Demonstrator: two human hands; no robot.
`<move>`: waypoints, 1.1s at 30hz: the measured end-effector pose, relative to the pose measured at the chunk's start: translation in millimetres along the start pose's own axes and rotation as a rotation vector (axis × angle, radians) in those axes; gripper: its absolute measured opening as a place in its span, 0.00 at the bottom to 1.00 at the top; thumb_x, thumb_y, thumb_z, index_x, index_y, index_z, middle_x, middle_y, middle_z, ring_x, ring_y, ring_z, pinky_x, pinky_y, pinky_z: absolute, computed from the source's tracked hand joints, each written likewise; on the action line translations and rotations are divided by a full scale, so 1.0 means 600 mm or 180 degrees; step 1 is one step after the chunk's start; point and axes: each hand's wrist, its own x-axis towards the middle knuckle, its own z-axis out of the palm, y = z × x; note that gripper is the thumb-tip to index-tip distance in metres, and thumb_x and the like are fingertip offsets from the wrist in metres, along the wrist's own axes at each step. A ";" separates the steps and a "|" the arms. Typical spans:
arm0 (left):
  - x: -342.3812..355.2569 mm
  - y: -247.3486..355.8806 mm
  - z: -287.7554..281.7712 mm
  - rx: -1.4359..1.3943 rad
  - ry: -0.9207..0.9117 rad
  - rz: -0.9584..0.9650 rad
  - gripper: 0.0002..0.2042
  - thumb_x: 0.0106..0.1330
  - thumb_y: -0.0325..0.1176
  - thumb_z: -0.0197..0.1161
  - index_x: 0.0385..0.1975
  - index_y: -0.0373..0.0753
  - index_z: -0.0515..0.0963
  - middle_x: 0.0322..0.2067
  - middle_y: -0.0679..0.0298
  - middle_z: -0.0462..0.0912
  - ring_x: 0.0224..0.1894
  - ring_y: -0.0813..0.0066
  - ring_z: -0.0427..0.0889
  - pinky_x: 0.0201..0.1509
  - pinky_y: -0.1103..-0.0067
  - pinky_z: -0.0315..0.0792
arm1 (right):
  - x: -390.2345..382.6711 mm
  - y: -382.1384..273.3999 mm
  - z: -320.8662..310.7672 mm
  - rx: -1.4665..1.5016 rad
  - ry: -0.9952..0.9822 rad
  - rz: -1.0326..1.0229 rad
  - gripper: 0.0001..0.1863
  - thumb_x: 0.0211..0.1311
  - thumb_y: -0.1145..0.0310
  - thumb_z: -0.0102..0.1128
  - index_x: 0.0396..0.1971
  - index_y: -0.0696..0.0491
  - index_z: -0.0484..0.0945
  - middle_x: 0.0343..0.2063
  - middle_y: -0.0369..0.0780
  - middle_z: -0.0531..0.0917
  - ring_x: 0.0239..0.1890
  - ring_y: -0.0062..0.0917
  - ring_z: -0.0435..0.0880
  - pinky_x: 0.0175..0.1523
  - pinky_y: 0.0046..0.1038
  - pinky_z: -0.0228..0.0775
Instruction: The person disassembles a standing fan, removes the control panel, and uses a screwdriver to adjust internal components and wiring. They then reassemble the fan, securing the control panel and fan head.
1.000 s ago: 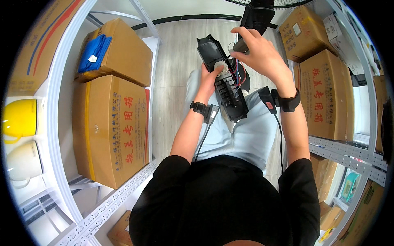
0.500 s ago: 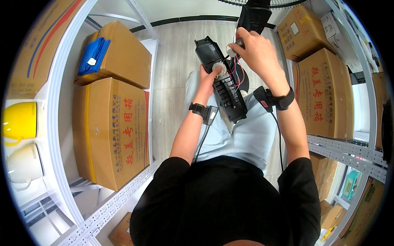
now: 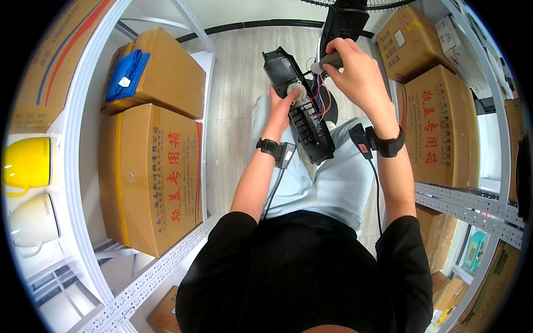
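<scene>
My left hand grips a long black plastic housing tilted over my knees. Its thumb presses on a pale round part inside the housing. Thin red and blue wires run from the housing toward the fan column. My right hand pinches a dark grey rounded piece with a small pale disc at its end; its exact kind is unclear. Just beyond stands a black fan, its grille partly cut off at the top edge.
White metal shelving flanks me. Cardboard boxes fill the left shelf, with a folded blue cloth on the upper one. More boxes stand at right. Yellow and white mugs sit far left. Cables hang from both wrist devices.
My right hand has shifted slightly right and turned, and the grey piece now lies more sideways, its disc less face-on. My left hand and the housing hold almost still.
</scene>
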 end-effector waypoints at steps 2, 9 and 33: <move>-0.006 0.007 0.009 -0.0081 0.0017 -0.0031 0.38 0.57 0.22 0.64 0.66 0.44 0.50 0.56 0.58 0.66 0.52 0.68 0.74 0.55 0.75 0.69 | -0.007 0.001 -0.009 0.0036 0.0091 0.0095 0.14 0.52 0.68 0.64 0.38 0.53 0.73 0.34 0.43 0.79 0.36 0.40 0.81 0.40 0.37 0.74; -0.011 0.021 0.016 0.0119 -0.0318 0.0129 0.42 0.60 0.22 0.63 0.70 0.54 0.46 0.60 0.60 0.65 0.56 0.70 0.71 0.57 0.74 0.69 | -0.020 0.016 -0.011 0.0456 0.0332 0.0405 0.15 0.49 0.65 0.67 0.36 0.52 0.76 0.31 0.41 0.80 0.31 0.35 0.81 0.36 0.32 0.73; 0.007 -0.021 -0.011 0.0314 -0.0123 0.0234 0.08 0.72 0.36 0.52 0.45 0.42 0.71 0.41 0.69 0.74 0.44 0.81 0.71 0.50 0.82 0.67 | -0.157 0.208 0.079 0.5785 0.0952 0.2473 0.19 0.63 0.62 0.61 0.45 0.62 0.74 0.30 0.45 0.81 0.28 0.26 0.84 0.34 0.16 0.79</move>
